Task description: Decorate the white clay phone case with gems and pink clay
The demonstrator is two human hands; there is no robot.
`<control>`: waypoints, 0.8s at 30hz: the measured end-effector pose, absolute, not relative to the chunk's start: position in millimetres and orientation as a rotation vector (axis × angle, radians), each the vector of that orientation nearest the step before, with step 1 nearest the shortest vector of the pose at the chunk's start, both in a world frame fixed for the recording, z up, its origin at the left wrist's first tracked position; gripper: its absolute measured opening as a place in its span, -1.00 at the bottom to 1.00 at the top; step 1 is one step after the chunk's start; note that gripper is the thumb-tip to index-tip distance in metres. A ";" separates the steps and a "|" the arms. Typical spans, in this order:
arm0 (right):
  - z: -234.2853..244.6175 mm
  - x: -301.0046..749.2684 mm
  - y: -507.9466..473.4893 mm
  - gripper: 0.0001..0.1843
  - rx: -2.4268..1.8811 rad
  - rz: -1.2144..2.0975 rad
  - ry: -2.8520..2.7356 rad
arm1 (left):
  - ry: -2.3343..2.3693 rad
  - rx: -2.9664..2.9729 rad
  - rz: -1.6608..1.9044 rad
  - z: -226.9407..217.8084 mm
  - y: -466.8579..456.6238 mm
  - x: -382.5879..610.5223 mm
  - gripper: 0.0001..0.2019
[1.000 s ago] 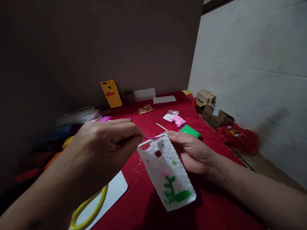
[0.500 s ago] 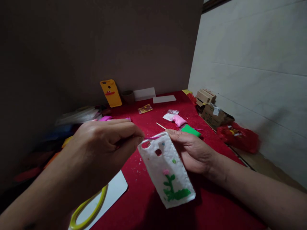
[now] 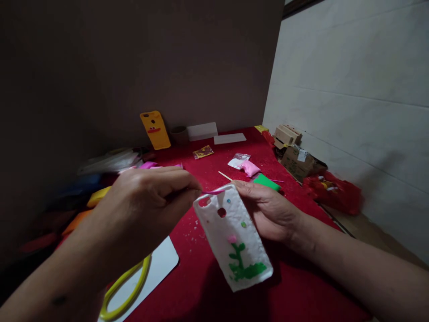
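Observation:
My right hand (image 3: pixel 268 210) holds a white clay-covered phone case (image 3: pixel 231 239) from behind, tilted above the red table (image 3: pixel 208 286). The case shows a green stem with a pink bud and small coloured dots. My left hand (image 3: pixel 147 205) pinches a thin pink tool (image 3: pixel 212 192) whose tip lies along the case's top edge, next to the camera cut-out.
A yellow decorated phone case (image 3: pixel 155 130) leans on the back wall beside a dark cup (image 3: pixel 178 134) and white plates. Pink clay (image 3: pixel 250 168), green clay (image 3: pixel 266 182), a wooden stick (image 3: pixel 225 176) and small bags lie mid-table. Yellow-handled scissors (image 3: pixel 125 286) rest on a white board. Boxes (image 3: pixel 291 152) stand at right.
The case has shifted and tilted very slightly; the pink tool stays at its top edge. Both hands hold almost the same places.

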State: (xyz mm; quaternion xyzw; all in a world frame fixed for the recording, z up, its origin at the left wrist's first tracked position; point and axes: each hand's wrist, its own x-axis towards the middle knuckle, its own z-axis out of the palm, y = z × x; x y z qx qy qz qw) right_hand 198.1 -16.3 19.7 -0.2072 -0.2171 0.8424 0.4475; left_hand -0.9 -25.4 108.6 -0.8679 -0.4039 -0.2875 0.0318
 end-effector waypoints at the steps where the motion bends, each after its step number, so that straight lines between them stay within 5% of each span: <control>1: 20.6 197.9 -16.2 -0.86 -0.533 2.083 -0.530 | -1.276 -2.688 -0.892 108.8 -25.6 -1.7 -0.74; 10: 17.3 197.7 -13.4 -0.77 -0.573 2.098 -0.488 | -1.433 -2.688 -1.049 109.9 -21.1 -9.8 -0.83; 24: 18.8 195.7 -13.4 -0.78 -0.573 2.093 -0.472 | -1.205 -2.580 -0.781 93.4 -30.4 7.2 -0.73</control>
